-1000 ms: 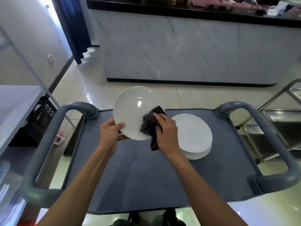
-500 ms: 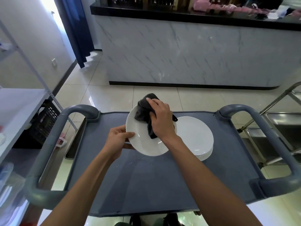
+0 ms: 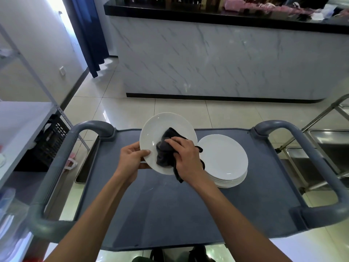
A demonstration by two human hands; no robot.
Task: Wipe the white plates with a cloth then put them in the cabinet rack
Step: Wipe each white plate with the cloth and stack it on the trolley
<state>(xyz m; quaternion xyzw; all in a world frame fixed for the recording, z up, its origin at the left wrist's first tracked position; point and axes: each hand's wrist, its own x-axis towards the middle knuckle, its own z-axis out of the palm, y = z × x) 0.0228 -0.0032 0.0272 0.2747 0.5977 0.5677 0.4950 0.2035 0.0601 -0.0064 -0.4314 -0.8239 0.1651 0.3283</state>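
Observation:
A white plate (image 3: 162, 127) is held tilted above the grey cart top (image 3: 170, 208). My left hand (image 3: 131, 160) pinches its lower left rim, thumb on the face. My right hand (image 3: 186, 160) grips a dark grey cloth (image 3: 165, 154) and presses it against the lower middle of the plate's face. A stack of several white plates (image 3: 224, 159) rests on the cart just to the right, partly hidden by my right hand.
The cart has grey handles on the left (image 3: 62, 167) and right (image 3: 309, 161). A marble-fronted counter (image 3: 226, 59) stands ahead. A white shelf unit (image 3: 20, 118) with a black crate (image 3: 51, 138) is left; a steel trolley (image 3: 324, 148) is right.
The cloth and my right hand slid from the plate's top edge down to its lower middle. The plate tipped more upright, showing more of its upper face.

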